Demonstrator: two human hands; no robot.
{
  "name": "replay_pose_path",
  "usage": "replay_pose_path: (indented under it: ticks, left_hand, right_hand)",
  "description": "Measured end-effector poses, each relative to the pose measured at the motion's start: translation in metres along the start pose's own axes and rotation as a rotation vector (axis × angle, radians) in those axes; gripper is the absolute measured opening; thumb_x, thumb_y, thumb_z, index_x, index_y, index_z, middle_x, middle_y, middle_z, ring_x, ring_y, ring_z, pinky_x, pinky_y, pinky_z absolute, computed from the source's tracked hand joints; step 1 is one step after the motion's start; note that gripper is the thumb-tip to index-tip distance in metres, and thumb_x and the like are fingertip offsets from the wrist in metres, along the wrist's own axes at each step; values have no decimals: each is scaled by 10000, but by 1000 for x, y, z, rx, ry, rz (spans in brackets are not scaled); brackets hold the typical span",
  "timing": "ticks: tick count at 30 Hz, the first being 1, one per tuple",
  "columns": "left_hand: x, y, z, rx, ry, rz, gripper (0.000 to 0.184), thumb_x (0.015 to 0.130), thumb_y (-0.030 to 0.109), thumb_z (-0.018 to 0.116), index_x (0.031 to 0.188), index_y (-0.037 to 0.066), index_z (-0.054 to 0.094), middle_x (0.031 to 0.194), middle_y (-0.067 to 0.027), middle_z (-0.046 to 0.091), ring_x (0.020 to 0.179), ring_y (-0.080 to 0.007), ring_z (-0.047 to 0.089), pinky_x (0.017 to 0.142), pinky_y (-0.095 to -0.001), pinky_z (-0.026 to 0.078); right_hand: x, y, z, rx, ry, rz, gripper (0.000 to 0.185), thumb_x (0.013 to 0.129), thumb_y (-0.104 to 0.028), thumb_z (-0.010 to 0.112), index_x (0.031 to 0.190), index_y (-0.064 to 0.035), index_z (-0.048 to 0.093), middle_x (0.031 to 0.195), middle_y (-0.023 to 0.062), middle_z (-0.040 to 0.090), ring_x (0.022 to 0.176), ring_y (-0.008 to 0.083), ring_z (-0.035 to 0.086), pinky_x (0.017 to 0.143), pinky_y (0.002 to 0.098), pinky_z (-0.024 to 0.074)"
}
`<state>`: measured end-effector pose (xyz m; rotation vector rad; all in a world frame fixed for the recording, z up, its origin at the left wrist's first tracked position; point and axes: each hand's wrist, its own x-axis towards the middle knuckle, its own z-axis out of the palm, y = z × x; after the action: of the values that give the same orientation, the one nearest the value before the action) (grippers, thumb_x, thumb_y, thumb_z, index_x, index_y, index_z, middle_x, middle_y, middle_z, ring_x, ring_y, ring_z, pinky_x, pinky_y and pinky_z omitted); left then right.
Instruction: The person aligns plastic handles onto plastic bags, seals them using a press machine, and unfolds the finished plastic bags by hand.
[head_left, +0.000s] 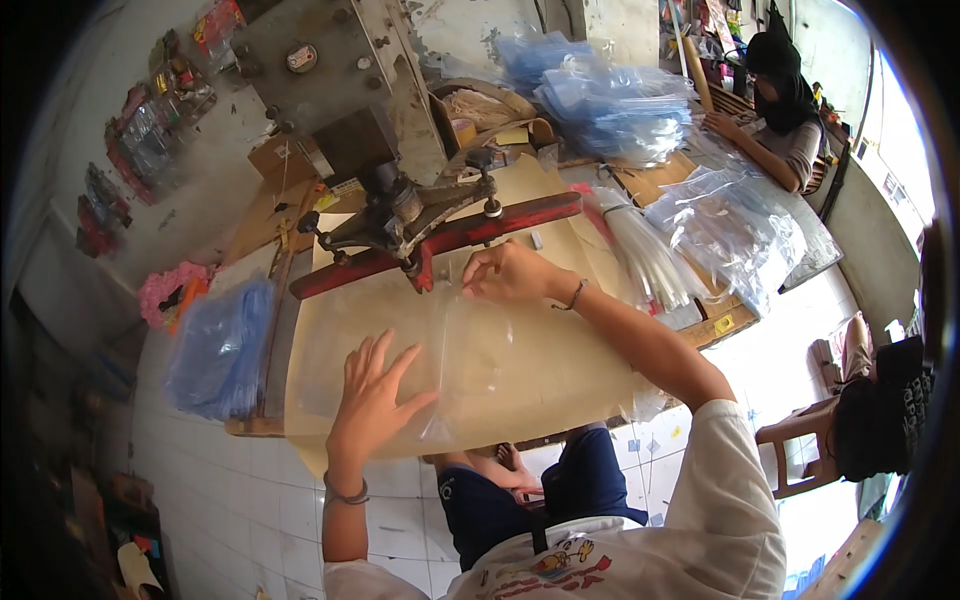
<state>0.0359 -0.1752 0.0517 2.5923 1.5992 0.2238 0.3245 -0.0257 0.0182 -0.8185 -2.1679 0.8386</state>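
A clear plastic sheet [478, 350], possibly a bag, lies on tan paper [585, 385] covering the bench in front of me. My left hand [374, 388] rests on its left part, fingers spread and flat. At the sheet's far edge, the fingertips of my right hand [512, 271] are pinched together on the plastic. Just beyond that hand runs the long red bar [535, 211] of a press, carried by a dark metal head [405, 205]. Because the plastic is see-through, its outline is hard to make out.
Stacked bluish plastic [215, 350] lies at the left bench edge. More plastic piles [620, 105] stand at the back. A bundle of clear strips [645, 250] and loose plastic bags [735, 230] lie to the right. Another person [785, 120] sits at the far right.
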Motion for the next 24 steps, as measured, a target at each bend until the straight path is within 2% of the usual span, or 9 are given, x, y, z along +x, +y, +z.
replay_pose_path:
  ticks: [1,4,8,12,15,18,21,23,24]
  left_hand:
    - [-3,-8,13,75,-14,-25,641,932,482,647,1469,161,510,1601,-221,303,1438,-445,313,1165,-541,265]
    - [-18,-10,48,-31,44,-66,691,950,491,615,1536,185,416,1604,-239,284,1464,-486,245,1188,-584,191]
    - [-38,31,58,67,138,-162,600,1004,460,522,1534,195,423,1581,-245,316,1388,-473,345,1135,-561,278]
    - [-57,95,51,-59,176,-218,503,987,398,571,1438,176,554,1431,-208,496,1232,-404,497,1019,-504,373]
    - [-71,113,37,-463,-27,-68,378,933,317,666,1269,144,684,1227,-143,640,1053,-349,596,951,-459,417]
    - [-67,98,41,-394,260,30,333,877,234,722,1190,120,705,1031,-43,674,841,-291,624,850,-443,430]
    - [-37,67,27,-265,604,-104,503,887,262,723,1334,72,594,1065,-160,660,1036,-328,602,935,-457,430]
    - [-3,40,28,-290,777,-102,563,884,297,750,1341,21,572,1119,-186,654,1047,-308,605,925,-427,460]
    - [14,25,30,-412,657,-118,571,882,297,759,1338,9,571,1109,-169,664,1021,-276,616,903,-403,475]
  right_hand:
    - [1,-2,0,20,-3,26,202,875,-198,752,983,-29,726,895,55,761,865,151,716,818,309,544]
    - [1,-3,4,-13,7,8,201,876,-179,759,999,-26,719,902,51,757,849,121,700,792,288,541]
    - [2,10,10,207,-78,-18,182,886,-104,736,1040,-20,689,939,47,754,859,110,690,797,277,541]
    - [-1,6,8,326,-228,70,238,894,-65,718,1110,-12,632,983,70,748,902,118,695,836,280,545]
    - [-3,-3,3,397,-311,131,308,882,-57,745,1138,-16,577,983,85,745,920,121,692,854,266,538]
    - [-2,-11,5,456,-381,196,312,872,-44,761,1121,-20,574,986,88,740,942,134,695,849,269,541]
    - [-3,-7,7,590,-427,177,292,857,-10,772,1077,-32,580,989,78,721,976,139,695,862,274,540]
    - [-3,-11,5,603,-429,176,287,851,5,773,1062,-41,585,985,70,718,983,137,696,868,268,535]
    - [-3,-12,5,602,-426,168,291,847,7,776,1061,-41,584,984,68,717,981,136,695,866,268,534]
